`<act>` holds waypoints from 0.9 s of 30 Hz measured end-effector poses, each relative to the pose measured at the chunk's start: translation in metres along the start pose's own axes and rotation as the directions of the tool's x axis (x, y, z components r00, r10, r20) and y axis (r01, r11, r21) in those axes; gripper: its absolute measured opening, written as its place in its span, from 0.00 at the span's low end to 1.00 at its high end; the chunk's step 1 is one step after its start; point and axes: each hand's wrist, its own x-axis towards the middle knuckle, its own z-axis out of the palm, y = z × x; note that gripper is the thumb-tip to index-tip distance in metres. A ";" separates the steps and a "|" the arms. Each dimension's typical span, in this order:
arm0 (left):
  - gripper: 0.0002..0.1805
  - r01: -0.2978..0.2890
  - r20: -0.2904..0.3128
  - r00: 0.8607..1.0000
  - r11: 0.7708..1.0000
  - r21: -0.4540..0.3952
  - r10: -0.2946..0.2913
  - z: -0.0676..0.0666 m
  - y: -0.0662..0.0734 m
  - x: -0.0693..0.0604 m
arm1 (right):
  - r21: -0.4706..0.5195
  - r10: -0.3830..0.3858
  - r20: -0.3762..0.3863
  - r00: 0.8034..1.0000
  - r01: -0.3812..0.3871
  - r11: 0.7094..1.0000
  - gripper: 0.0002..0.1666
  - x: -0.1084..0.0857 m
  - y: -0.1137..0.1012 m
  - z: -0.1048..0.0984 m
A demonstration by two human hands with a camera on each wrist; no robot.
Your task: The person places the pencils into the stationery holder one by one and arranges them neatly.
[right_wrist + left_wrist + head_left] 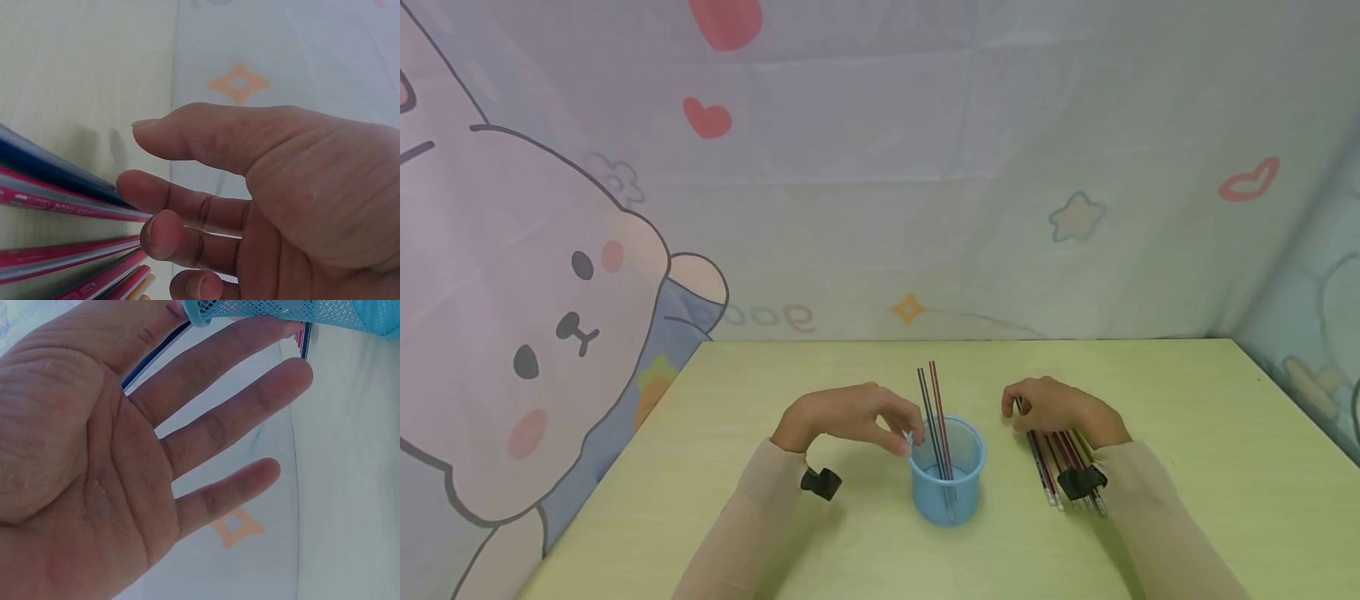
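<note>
A blue mesh cup (pixel 946 500) stands on the table with a dark pencil (pixel 929 417) and a red pencil (pixel 939 408) leaning in it. The left hand (pixel 861 414) is at the cup's left rim, fingers spread; in the left wrist view the fingers of the left hand (pixel 125 444) lie beside the mesh cup (pixel 287 309). To the right of the cup, the right hand (pixel 1056 408) is over the far ends of several pencils (pixel 1047 479). The right wrist view has the thumb apart from the fingers of the right hand (pixel 281 187), with fingertips at the pencils (pixel 62 256).
The pale yellow-green table (pixel 865 558) meets a patterned cloth backdrop (pixel 880 208) at its far edge. A black wrist device (pixel 822 483) sits at the left cuff and another black device (pixel 1081 482) at the right, over the pencils.
</note>
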 end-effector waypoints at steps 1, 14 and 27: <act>0.11 -0.001 0.001 1.000 1.000 0.002 0.001 0.000 0.000 0.000 | -0.003 -0.002 -0.003 1.000 0.001 1.000 0.08 0.000 -0.001 0.000; 0.12 -0.011 0.006 1.000 1.000 -0.002 0.011 -0.001 -0.001 0.000 | -0.056 -0.008 -0.031 0.999 0.006 0.998 0.08 -0.002 -0.002 0.001; 0.12 -0.009 0.004 1.000 1.000 -0.002 0.009 -0.001 0.000 0.000 | -0.009 -0.002 -0.018 1.000 0.002 1.000 0.09 0.001 -0.002 0.010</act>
